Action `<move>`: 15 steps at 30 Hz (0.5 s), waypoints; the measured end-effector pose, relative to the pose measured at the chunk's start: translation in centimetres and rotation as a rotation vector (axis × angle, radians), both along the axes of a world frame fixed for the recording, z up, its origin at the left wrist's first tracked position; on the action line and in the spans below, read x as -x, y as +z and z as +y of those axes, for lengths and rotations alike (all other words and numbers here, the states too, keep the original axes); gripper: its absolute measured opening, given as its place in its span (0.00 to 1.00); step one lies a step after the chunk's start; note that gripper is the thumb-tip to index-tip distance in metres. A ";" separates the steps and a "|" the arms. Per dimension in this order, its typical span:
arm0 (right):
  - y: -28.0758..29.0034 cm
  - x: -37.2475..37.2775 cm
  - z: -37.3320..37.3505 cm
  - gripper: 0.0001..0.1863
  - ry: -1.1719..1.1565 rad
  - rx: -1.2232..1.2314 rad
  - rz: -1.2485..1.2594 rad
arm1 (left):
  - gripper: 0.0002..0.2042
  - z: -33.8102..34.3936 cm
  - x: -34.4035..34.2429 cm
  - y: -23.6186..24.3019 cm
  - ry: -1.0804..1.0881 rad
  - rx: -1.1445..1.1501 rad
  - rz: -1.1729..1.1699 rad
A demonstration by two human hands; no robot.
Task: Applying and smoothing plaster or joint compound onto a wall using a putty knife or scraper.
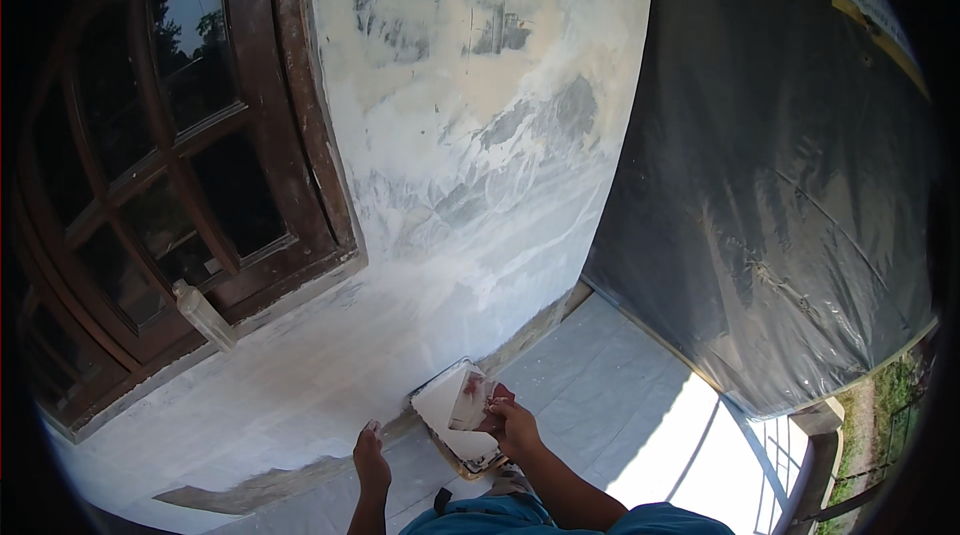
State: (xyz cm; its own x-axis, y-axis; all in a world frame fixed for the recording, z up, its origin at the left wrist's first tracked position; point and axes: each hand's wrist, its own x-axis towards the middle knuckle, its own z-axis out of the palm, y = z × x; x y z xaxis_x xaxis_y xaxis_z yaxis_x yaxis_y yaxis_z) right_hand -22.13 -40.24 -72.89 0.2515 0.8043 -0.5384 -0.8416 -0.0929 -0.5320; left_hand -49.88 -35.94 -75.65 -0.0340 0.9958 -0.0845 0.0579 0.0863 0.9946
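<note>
My right hand (518, 432) is closed round the reddish-brown handle of a wide putty knife (468, 403). Its pale blade, smeared with white and a little red, is over a shallow tray (468, 471) low in the middle of the view. White paste (436, 397) lies in that tray, and dark smudges mark its rim. To the left of the tray, close to the wall, my left hand (370, 457) has its fingers drawn together. A small whitish bit shows at its fingertips, too small to name.
A patchy white, cream and grey wall (440, 215) rises ahead. On the left, a clear bottle (205, 315) leans by a brown wooden window (255, 135). Black plastic sheeting (770, 185) hangs at right. Grey sheeting (585, 365) covers the floor, and a railing (850, 505) stands lower right.
</note>
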 end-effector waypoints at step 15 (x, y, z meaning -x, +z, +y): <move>-10.7 -3.1 -1.5 0.10 0.120 0.255 -0.583 | 0.34 -3.8 -0.3 -5.2 -0.068 0.305 0.084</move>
